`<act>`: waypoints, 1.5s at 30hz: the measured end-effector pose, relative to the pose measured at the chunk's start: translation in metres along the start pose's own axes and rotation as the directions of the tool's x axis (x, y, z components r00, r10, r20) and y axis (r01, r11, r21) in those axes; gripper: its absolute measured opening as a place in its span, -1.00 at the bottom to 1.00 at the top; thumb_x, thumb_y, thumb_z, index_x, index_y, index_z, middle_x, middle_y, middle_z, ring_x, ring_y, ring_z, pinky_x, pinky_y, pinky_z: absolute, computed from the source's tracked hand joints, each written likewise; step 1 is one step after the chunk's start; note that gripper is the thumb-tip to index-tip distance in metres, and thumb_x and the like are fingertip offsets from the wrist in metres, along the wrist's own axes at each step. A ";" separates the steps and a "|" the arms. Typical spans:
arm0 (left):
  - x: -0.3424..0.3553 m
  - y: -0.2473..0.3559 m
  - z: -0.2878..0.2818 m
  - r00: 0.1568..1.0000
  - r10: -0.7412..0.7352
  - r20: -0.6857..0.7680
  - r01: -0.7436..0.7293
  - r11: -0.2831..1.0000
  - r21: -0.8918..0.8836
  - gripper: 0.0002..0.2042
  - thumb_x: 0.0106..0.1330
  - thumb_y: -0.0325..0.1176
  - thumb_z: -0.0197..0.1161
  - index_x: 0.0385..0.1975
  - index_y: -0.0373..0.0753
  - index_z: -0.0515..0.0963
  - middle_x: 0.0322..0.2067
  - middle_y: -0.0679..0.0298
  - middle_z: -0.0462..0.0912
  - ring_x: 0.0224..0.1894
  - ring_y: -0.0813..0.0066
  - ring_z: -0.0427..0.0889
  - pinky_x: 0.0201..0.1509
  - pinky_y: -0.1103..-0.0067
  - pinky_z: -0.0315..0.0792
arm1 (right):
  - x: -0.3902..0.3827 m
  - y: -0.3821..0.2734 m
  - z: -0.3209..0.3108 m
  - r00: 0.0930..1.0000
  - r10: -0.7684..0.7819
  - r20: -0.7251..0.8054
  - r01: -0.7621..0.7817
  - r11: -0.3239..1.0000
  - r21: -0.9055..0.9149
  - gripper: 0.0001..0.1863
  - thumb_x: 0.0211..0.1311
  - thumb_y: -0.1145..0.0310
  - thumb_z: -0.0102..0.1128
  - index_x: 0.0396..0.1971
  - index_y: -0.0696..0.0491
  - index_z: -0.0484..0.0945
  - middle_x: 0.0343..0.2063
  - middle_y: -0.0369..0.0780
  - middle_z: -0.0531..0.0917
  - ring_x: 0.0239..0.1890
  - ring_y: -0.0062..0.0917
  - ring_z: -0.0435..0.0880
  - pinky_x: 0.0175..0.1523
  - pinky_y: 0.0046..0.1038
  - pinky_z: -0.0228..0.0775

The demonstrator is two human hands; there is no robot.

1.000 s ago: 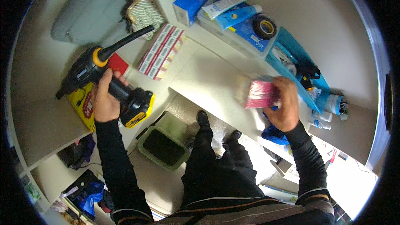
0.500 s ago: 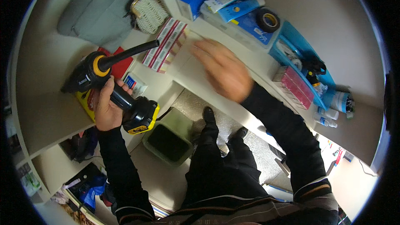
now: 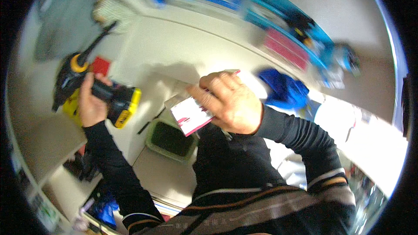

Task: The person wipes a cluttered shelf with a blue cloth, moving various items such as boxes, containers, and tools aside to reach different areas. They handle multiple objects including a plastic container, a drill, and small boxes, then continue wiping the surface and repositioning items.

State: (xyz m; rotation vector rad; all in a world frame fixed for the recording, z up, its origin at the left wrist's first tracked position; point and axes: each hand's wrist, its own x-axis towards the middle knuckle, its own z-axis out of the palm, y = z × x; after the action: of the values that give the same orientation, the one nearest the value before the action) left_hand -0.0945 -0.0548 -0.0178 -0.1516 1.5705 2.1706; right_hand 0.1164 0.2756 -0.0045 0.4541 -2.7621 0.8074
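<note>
My left hand (image 3: 92,106) is wrapped round the handle of a cordless blower (image 3: 69,78). The blower is black, with an orange ring, a long thin nozzle pointing away to the upper right and a yellow-black battery at the handle's foot. On the right, my right hand (image 3: 237,104) grips a flat white box (image 3: 190,116) with dark red edges. The hand covers much of this box, which is held in the air over the shelf edge. A red item (image 3: 101,66) lies just beyond the blower. Motion blurs the picture.
A grey bag (image 3: 65,21) and a woven cream purse (image 3: 115,13) stand far left. Blue containers (image 3: 261,0) and a pink box (image 3: 285,48) line the back shelf. A blue cloth-like item (image 3: 285,88) is at right. Below is a green bin (image 3: 172,141).
The red-and-white box has left the shelf and is now in my right hand, nearer to me. My left hand, with the blower, appears slightly further left. The whole view has shifted.
</note>
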 end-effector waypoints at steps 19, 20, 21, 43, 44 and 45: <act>0.163 -0.058 -0.044 0.881 -0.122 -0.457 0.358 0.803 0.476 -0.40 0.15 0.09 0.55 -0.15 -0.39 0.59 -0.21 0.24 0.66 -0.21 0.40 0.68 -0.19 0.44 0.62 | -0.112 0.122 -0.099 0.911 0.275 -0.306 -0.400 0.765 -0.505 -0.43 0.25 0.28 0.33 0.25 0.11 0.48 0.13 0.02 0.59 0.12 -0.04 0.60 0.22 -0.12 0.46; 0.157 -0.056 -0.028 0.876 -0.088 -0.475 0.357 0.780 0.514 -0.37 0.13 0.11 0.55 -0.14 -0.40 0.59 -0.20 0.22 0.66 -0.22 0.39 0.67 -0.20 0.44 0.61 | -0.116 0.117 -0.104 0.887 0.344 -0.309 -0.453 0.778 -0.435 -0.38 0.24 0.27 0.34 0.29 0.10 0.43 0.19 0.04 0.53 0.18 -0.03 0.54 0.27 -0.11 0.40; 0.145 -0.061 -0.013 0.899 -0.066 -0.432 0.296 0.818 0.493 -0.35 0.12 0.12 0.55 -0.12 -0.42 0.59 -0.19 0.20 0.65 -0.21 0.38 0.67 -0.18 0.46 0.60 | -0.126 0.112 -0.111 0.859 0.410 -0.308 -0.504 0.784 -0.363 -0.33 0.22 0.25 0.35 0.32 0.09 0.39 0.25 0.05 0.46 0.23 -0.02 0.47 0.32 -0.10 0.35; -0.179 -0.192 0.284 0.174 0.006 0.985 -0.827 0.544 0.143 -0.15 0.04 -0.33 0.57 0.39 -0.29 0.31 0.35 -0.06 0.34 0.40 -0.02 0.34 0.42 0.26 0.30 | -0.303 -0.052 -0.113 0.488 0.698 -0.524 -0.829 0.559 -0.028 0.11 -0.19 0.07 0.60 0.44 -0.04 0.22 0.31 0.20 0.24 0.22 0.18 0.46 0.25 0.03 0.46; -0.181 -0.193 0.288 0.142 -0.025 0.990 -0.837 0.531 0.133 0.05 -0.04 -0.19 0.64 0.47 -0.32 0.16 0.42 -0.08 0.24 0.49 -0.02 0.19 0.54 0.20 0.09 | -0.297 -0.066 -0.121 0.551 0.691 -0.468 -0.792 0.610 -0.031 0.10 -0.19 0.09 0.60 0.43 -0.01 0.24 0.31 0.19 0.25 0.21 0.16 0.48 0.25 0.00 0.46; -0.180 -0.191 0.295 0.109 -0.031 0.994 -0.854 0.508 0.110 0.13 -0.09 -0.11 0.66 0.49 -0.32 0.09 0.43 -0.12 0.19 0.51 -0.04 0.13 0.56 0.21 0.06 | -0.287 -0.075 -0.123 0.631 0.659 -0.408 -0.729 0.684 -0.022 0.09 -0.20 0.11 0.61 0.43 0.01 0.26 0.31 0.19 0.26 0.20 0.13 0.50 0.25 -0.04 0.47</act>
State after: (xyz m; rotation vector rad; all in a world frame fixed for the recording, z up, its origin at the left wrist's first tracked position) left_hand 0.1972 0.2118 -0.0210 1.8933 1.4946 1.0770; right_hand 0.4244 0.3492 0.0467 -0.8075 -2.5627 0.6553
